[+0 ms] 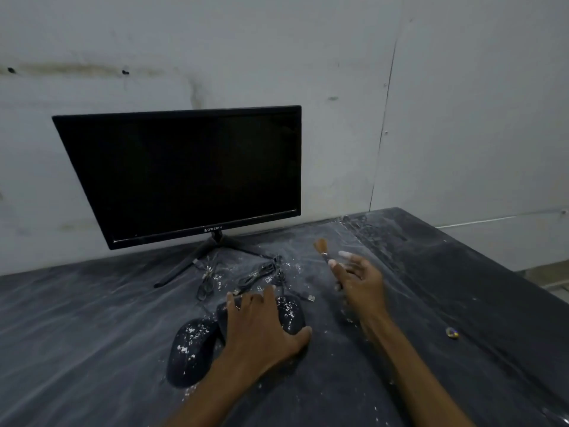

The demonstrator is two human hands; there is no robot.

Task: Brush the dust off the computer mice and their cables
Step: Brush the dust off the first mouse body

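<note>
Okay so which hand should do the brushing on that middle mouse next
The right hand. It holds the brush, raised just beyond the mice, bristles up. The left hand lies over the middle mouse, well placed to steady it. Both outer mice carry white dust.

The monitor [181, 174] carries the brand name "QWERTY" in small white letters, centred on its lower bezel. A small logo mark precedes the name.

Dim, flat light; right hand [358, 280] motion-blurred; wide-angle bending at edges.
</note>
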